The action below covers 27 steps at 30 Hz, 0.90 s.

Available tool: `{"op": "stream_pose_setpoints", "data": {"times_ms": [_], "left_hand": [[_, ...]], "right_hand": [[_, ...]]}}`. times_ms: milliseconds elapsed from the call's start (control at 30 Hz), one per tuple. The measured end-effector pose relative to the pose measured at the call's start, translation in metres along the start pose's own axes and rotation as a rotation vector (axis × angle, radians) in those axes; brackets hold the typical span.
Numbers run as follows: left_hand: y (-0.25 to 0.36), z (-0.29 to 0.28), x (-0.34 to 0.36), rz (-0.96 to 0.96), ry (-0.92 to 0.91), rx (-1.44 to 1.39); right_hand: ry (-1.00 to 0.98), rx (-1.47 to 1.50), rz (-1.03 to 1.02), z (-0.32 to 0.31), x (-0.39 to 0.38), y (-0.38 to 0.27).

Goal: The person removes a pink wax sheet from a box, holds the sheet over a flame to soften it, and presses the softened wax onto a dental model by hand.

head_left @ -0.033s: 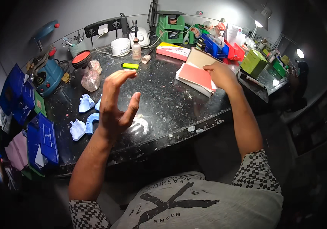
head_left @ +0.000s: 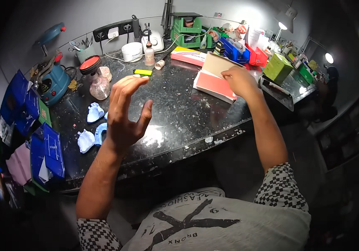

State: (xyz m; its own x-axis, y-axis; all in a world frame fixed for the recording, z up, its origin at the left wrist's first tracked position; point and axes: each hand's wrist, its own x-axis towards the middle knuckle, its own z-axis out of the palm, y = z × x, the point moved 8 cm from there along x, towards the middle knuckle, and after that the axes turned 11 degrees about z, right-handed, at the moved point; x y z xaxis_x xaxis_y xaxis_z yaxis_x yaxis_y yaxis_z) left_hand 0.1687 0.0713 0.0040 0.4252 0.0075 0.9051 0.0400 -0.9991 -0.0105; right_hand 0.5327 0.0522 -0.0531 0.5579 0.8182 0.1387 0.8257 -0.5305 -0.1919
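Over the left-middle of the black bench, my left hand (head_left: 125, 115) is raised with fingers curved and thumb apart, holding nothing. Pale blue dental casts (head_left: 95, 112) and a blue horseshoe-shaped piece (head_left: 101, 133) lie beside it, partly hidden by the hand. A green lighter (head_left: 143, 72) lies just beyond its fingertips. At the right, my right hand (head_left: 242, 81) has its fingers closed at the edge of the raised cardboard lid (head_left: 217, 63) of an open box. Inside this box lie flat pinkish-red sheets (head_left: 215, 83). The fingertips are partly hidden.
A glass burner with a red top (head_left: 99, 85) stands at left, near blue bins (head_left: 54, 148). Behind are a dropper bottle (head_left: 149, 55), a white tub (head_left: 132, 51) and a flat carton (head_left: 188, 56). A green box (head_left: 278, 69) and a dark tray (head_left: 276, 93) stand right.
The red sheets and white paper now sit lower and straighter in the box. My right hand has moved slightly left with the lid. My left hand shifts slightly, still open.
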Motion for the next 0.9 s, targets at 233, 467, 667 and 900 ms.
{"op": "stream_pose_setpoints", "data": {"times_ms": [233, 467, 667, 900], "left_hand": [[0.125, -0.02, -0.074, 0.048, 0.072, 0.071], [0.133, -0.048, -0.406, -0.991, -0.584, 0.082], [0.129, -0.083, -0.465, -1.257, -0.273, 0.118], [0.102, -0.035, -0.45, -0.978, -0.551, 0.362]], "right_hand": [[0.065, 0.017, -0.438, -0.002, -0.025, -0.017], [-0.291, 0.136, -0.35, -0.002, 0.001, -0.013], [-0.405, 0.133, -0.292, 0.015, 0.022, -0.004], [-0.358, 0.209, -0.139, 0.007, 0.026, -0.002]]}}
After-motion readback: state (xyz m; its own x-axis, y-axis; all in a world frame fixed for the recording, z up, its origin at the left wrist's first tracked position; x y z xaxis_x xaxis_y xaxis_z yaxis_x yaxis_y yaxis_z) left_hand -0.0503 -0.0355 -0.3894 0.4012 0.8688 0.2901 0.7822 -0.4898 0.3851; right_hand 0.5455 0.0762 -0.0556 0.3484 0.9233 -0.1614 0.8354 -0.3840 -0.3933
